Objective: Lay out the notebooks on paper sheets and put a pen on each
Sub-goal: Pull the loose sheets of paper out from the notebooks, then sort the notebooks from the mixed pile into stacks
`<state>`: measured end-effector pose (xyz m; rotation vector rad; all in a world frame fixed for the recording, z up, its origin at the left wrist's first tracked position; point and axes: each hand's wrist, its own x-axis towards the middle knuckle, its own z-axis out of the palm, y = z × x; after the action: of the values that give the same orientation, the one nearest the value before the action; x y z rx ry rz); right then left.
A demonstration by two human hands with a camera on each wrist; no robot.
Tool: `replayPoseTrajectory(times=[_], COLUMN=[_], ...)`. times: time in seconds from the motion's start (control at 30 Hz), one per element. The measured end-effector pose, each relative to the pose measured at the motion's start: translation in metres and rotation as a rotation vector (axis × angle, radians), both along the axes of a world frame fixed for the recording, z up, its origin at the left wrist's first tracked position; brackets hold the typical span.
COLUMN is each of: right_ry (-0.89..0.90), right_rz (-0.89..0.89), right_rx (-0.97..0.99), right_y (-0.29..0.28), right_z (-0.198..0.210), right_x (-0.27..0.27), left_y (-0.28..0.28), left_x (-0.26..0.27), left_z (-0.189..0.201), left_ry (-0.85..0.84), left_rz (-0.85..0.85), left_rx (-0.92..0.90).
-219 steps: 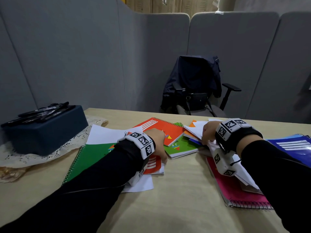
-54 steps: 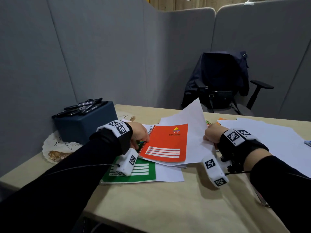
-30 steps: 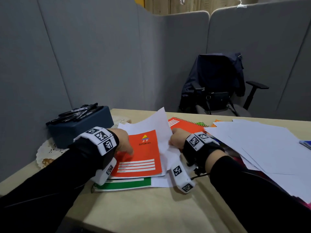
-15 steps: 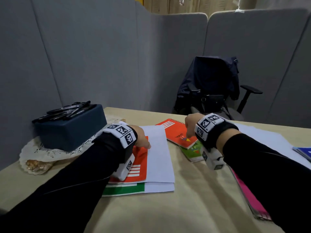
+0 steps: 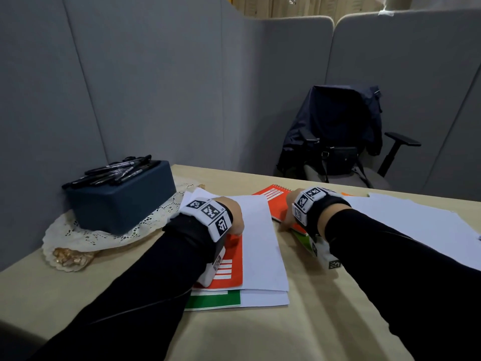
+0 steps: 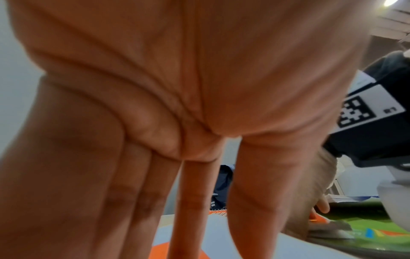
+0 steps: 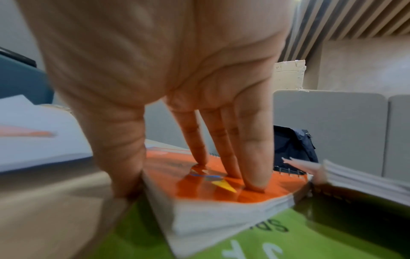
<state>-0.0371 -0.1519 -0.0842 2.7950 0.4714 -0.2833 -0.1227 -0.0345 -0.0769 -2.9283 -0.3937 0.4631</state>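
Observation:
My left hand (image 5: 235,220) presses straight fingers (image 6: 195,201) onto an orange notebook (image 5: 229,267) lying on a white sheet (image 5: 260,243). This stacks over another sheet and a dark green notebook (image 5: 216,299). My right hand (image 5: 287,217) rests on a second orange spiral notebook (image 5: 273,201). In the right wrist view its fingers (image 7: 252,166) lie flat on the cover (image 7: 221,194) and the thumb sits against the near edge. A light green notebook (image 7: 266,236) lies under it. Black pens (image 5: 117,170) lie on a blue box (image 5: 119,201).
The box stands on a lace doily (image 5: 86,235) at the table's left edge. Loose white sheets (image 5: 416,225) spread over the right side. Grey partition panels close off the left and back. An office chair with a dark jacket (image 5: 338,131) stands behind the table.
My right hand let go of the white sheet, now flat under the orange notebook, and moved onto the second orange notebook. My left hand stays on the first.

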Motion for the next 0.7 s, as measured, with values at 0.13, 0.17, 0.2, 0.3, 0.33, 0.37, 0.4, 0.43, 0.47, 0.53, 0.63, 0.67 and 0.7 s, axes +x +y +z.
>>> replayPoseTrajectory(times=[0.13,0.17,0.2,0.3,0.33,0.37,0.4,0.43,0.47,0.53,0.63,0.67,0.7], right_ry=[0.041,0.070,0.081,-0.003,-0.004,-0.053,-0.117,-0.153,-0.179,-0.227,-0.421,-0.480,-0.511], right_rz=[0.146,0.205,0.216,0.186,0.136,0.104,0.127,0.138,0.116,0.104,0.081,0.087,0.088], right_rx=[-0.175,-0.194,-0.166,0.029,0.064,0.131,0.104,0.076,0.065,0.133,0.261,0.303,0.337], right_y=[0.024,0.027,0.026,0.011,0.002,-0.004,-0.006,-0.010,-0.010,-0.013,-0.033,-0.042,-0.049], right_z=[-0.061,-0.050,-0.041,-0.005,0.001,0.004,0.004,0.008,0.008,0.020,0.053,0.060,0.067], right_x=[0.113,0.103,0.092,0.022,0.014,0.015,0.024,0.023,0.030,0.031,0.029,0.031,0.029], left_y=[-0.002,0.000,0.002,0.006,0.007,0.007,0.008,0.009,0.010,0.012,0.014,0.014,0.015], left_x=[0.000,0.000,0.000,-0.003,-0.003,-0.003,-0.003,-0.003,-0.002,-0.002,-0.003,-0.003,-0.003], left_z=[-0.003,-0.004,-0.005,-0.006,-0.007,-0.007,-0.007,-0.007,-0.008,-0.009,-0.009,-0.009,-0.008], left_ry=[0.005,-0.008,-0.030,-0.085,-0.086,-0.086,-0.086,-0.086,-0.085,-0.082,-0.076,-0.075,-0.070], left_rz=[-0.045,-0.045,-0.039,-0.009,0.000,0.004,0.006,0.006,0.005,0.011,0.040,0.046,0.047], left_rx=[0.007,-0.008,-0.029,-0.078,-0.091,-0.107,-0.110,-0.113,-0.113,-0.117,-0.139,-0.141,-0.143])
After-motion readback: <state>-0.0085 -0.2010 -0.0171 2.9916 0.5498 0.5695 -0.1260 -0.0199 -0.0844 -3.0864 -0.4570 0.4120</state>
